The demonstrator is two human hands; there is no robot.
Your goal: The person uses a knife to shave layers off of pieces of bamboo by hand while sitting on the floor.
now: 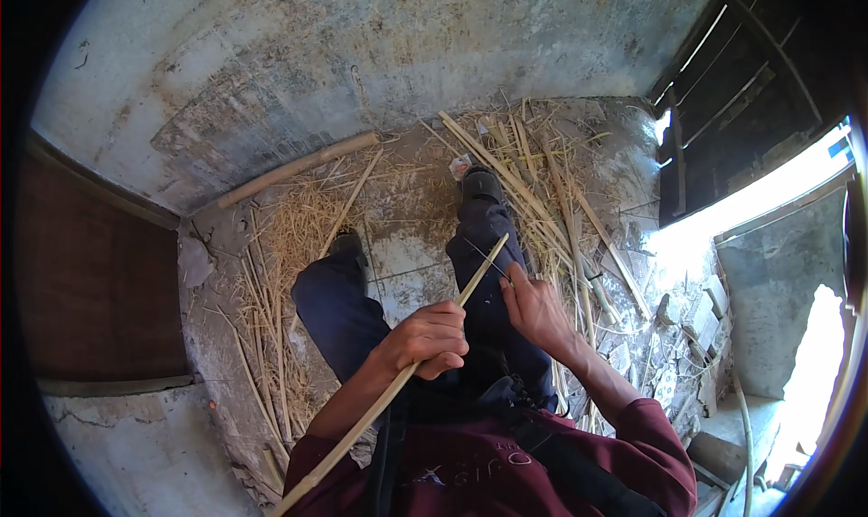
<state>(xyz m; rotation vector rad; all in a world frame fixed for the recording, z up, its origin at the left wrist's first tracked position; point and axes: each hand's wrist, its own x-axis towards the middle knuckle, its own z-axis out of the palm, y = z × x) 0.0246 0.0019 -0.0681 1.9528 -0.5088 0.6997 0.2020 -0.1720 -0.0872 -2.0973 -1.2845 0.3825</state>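
A: Head view. Left hand (429,341)?
B: Closed around a long pale strip (362,421). Slants from well below-left of the grip, through the fist, to a tip above-right of it.
A: Right hand (536,311)?
B: Just above-right of the left grip. Closed on a thin blade-like tool (474,246), mostly hidden. Crosses the strip near the upper tip; cannot tell contact.
A: Around the grip?
B: Ahead-left, loose shavings (294,191); farther on, a round pole (298,170) by the wall (407,47). Ahead-right, scattered long strips (571,227) beside a dark shoe (482,184). Well to the right, broken pieces (696,325).
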